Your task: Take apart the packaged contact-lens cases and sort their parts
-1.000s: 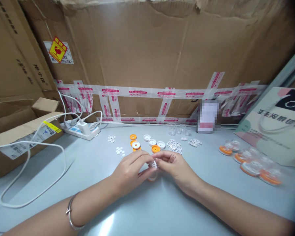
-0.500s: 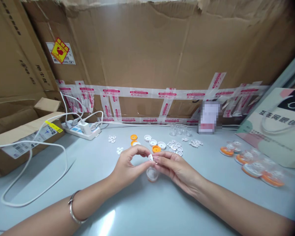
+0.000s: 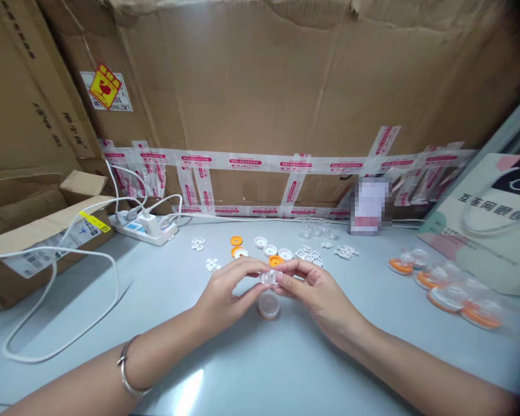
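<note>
Between the fingertips of my left hand (image 3: 229,289) and my right hand (image 3: 316,289) is a small clear and white plastic part (image 3: 268,278). Both hands pinch it, one from each side. Just below it on the table stands a round clear cup (image 3: 269,306) with a pale rim, apart from my fingers. Past my fingertips lie white round caps (image 3: 270,250) and orange round caps (image 3: 276,261). White openwork discs (image 3: 308,254) lie in a cluster to their right, and small white pieces (image 3: 212,264) sit left of the caps.
Several orange-and-white based clear pieces (image 3: 448,296) stand at the right. Clear cups (image 3: 318,231) are at the back beside a blurred upright card (image 3: 370,206). A power strip (image 3: 147,229) with looping white cables and an open carton (image 3: 47,242) occupy the left.
The held white openwork piece has been turned, and a clear part now shows between my fingertips. My hands stay above the clear cup, nearly in place.
</note>
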`<action>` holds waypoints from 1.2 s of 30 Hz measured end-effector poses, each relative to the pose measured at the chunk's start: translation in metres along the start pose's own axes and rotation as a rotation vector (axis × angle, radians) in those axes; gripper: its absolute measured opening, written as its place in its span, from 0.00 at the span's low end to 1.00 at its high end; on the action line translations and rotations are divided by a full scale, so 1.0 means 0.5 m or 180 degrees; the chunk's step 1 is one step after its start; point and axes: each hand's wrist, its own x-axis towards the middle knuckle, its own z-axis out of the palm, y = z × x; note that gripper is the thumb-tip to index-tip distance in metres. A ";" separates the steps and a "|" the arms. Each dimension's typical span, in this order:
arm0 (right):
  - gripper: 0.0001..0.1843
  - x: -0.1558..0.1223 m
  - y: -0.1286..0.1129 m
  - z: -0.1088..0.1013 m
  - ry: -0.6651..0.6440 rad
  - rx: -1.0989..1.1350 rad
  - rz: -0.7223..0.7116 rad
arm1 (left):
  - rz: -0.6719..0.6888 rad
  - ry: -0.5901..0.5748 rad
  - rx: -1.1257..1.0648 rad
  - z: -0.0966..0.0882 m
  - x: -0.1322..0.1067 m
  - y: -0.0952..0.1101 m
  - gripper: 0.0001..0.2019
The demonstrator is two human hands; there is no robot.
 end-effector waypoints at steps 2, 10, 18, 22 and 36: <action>0.10 0.000 0.003 0.001 -0.0059 0.0160 0.0181 | 0.0362 0.0009 0.0277 0.000 -0.002 0.001 0.12; 0.14 0.005 -0.003 0.008 0.0202 -0.0386 -0.0311 | 0.0187 0.0176 0.0554 0.006 -0.004 0.012 0.11; 0.15 0.001 -0.003 0.009 0.0071 -0.0356 -0.0128 | 0.0949 0.0072 0.1082 0.002 -0.004 0.005 0.12; 0.16 0.009 0.003 0.003 0.0207 -0.0314 -0.0049 | 0.1188 0.0055 0.1105 -0.002 -0.003 0.009 0.13; 0.09 0.123 -0.042 -0.205 0.0781 -0.3625 -0.0663 | -0.1445 0.0240 -0.0629 -0.003 0.004 -0.001 0.13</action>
